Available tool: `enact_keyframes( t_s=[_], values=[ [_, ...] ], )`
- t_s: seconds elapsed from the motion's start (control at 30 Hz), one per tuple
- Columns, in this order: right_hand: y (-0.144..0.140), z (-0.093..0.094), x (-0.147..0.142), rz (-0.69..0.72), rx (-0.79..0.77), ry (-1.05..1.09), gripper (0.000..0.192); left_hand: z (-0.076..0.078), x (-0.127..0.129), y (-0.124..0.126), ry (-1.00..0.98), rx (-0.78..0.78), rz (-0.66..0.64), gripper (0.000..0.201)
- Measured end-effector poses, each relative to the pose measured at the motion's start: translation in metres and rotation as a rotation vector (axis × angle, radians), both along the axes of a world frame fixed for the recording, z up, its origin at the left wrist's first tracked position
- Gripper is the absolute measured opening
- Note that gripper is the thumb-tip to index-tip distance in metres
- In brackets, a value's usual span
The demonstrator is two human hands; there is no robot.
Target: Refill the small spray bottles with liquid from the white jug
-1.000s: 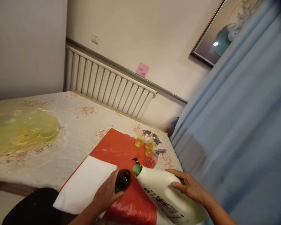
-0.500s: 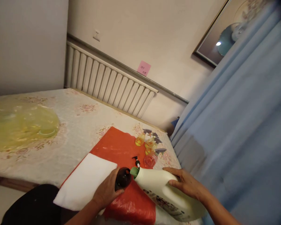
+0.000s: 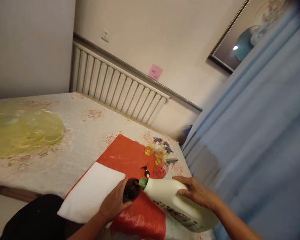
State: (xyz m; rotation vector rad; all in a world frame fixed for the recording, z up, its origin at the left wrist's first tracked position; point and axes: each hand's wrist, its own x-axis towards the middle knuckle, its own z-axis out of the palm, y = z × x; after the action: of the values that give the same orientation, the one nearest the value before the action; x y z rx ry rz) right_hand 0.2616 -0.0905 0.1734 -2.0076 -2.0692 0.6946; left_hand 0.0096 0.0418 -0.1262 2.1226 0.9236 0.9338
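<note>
My left hand (image 3: 115,201) is wrapped round a dark brown bottle (image 3: 131,190) whose opening faces the jug's spout. In my right hand (image 3: 196,191) is a large pale green jug (image 3: 173,203), tipped on its side with its green spout (image 3: 143,182) at the bottle's mouth. Whether liquid is flowing is too small to tell. Just beyond the spout stands a black pump top (image 3: 146,170). A white folded cloth (image 3: 92,193) lies beside my left hand on a red sheet (image 3: 125,153).
Several clear spray bottles with yellow liquid (image 3: 149,149) and a pink one (image 3: 160,170) stand past the jug. A yellow transparent plastic bag (image 3: 22,130) lies at the left of the flowered tablecloth (image 3: 82,130). A blue curtain (image 3: 252,143) hangs close on the right.
The view has shifted very slightly. The rear end of the jug appears raised a little, while both hands keep their holds and the spout stays at the bottle's mouth.
</note>
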Motion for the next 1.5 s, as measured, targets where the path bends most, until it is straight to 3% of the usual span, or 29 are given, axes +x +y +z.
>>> enact_keyframes(
  t_s=[1.07, 1.5],
  values=[
    [0.007, 0.02, -0.013, 0.071, -0.019, -0.088, 0.029, 0.005, -0.001, -0.003, 0.009, -0.008, 0.004, 0.086],
    [0.011, 0.023, -0.013, 0.087, -0.052, -0.072, 0.036, 0.004, 0.0, -0.003, -0.016, 0.008, 0.004, 0.089]
  ],
)
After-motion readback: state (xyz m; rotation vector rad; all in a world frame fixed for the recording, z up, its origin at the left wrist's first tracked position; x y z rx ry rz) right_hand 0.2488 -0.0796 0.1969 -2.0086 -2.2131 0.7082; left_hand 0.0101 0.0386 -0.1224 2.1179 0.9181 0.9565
